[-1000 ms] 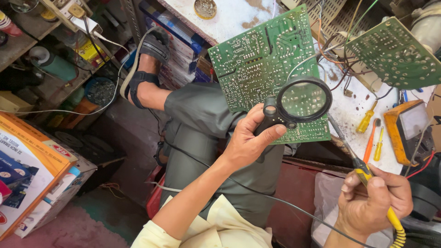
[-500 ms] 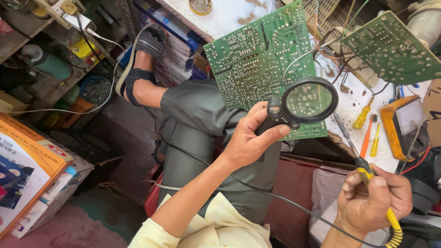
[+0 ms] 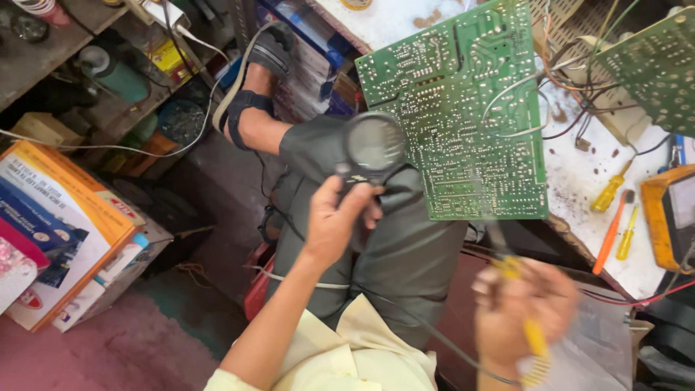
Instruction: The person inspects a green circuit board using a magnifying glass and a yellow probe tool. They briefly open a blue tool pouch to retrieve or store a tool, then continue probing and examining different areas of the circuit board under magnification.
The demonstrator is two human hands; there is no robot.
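Two hands: left (image 3: 334,221) gripping one magnifier (image 3: 373,145), right (image 3: 523,311) clutching one yellow probe (image 3: 534,337); two circuit boards (image 3: 463,108).

Black round magnifying glass (image 3: 373,145) held upright beside green circuit board (image 3: 463,116); yellow-handled probe (image 3: 525,318) blurred, tilted.

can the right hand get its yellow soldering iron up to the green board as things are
Probably yes. The right hand holds the yellow-handled iron just below the green circuit board, with open space between them. The left hand keeps the magnifier off to the board's left edge, not in the path.
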